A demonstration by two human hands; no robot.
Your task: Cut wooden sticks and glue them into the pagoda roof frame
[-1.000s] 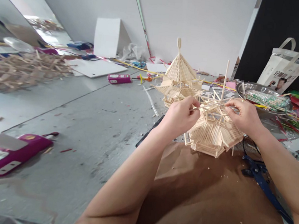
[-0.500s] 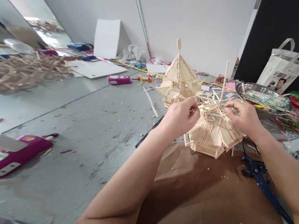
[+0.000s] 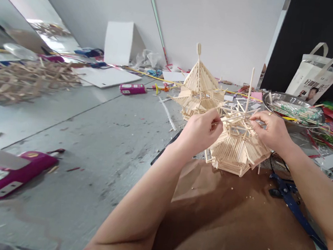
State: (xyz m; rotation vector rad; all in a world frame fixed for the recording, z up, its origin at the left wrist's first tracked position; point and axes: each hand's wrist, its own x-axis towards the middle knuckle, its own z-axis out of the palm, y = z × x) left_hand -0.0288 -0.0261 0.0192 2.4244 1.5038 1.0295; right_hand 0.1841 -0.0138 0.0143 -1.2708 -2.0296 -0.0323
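A wooden-stick roof model (image 3: 237, 149) stands at the far edge of a brown paper sheet (image 3: 227, 224). My left hand (image 3: 200, 131) is closed in a pinch on a thin stick (image 3: 230, 118) that lies across the model's top framework. My right hand (image 3: 271, 129), fingers curled, pinches at the same framework from the right side. One long stick (image 3: 250, 88) rises upright from the model's middle. Behind it stands a second, pagoda-shaped stick model (image 3: 199, 86).
Blue-handled pliers (image 3: 292, 199) lie right of the model. A metal bowl of sticks (image 3: 294, 107) and a white tote bag (image 3: 319, 76) sit at the back right. Magenta packets (image 3: 4, 174) lie on the grey floor at left, a pile of wooden pieces (image 3: 24, 78) farther back.
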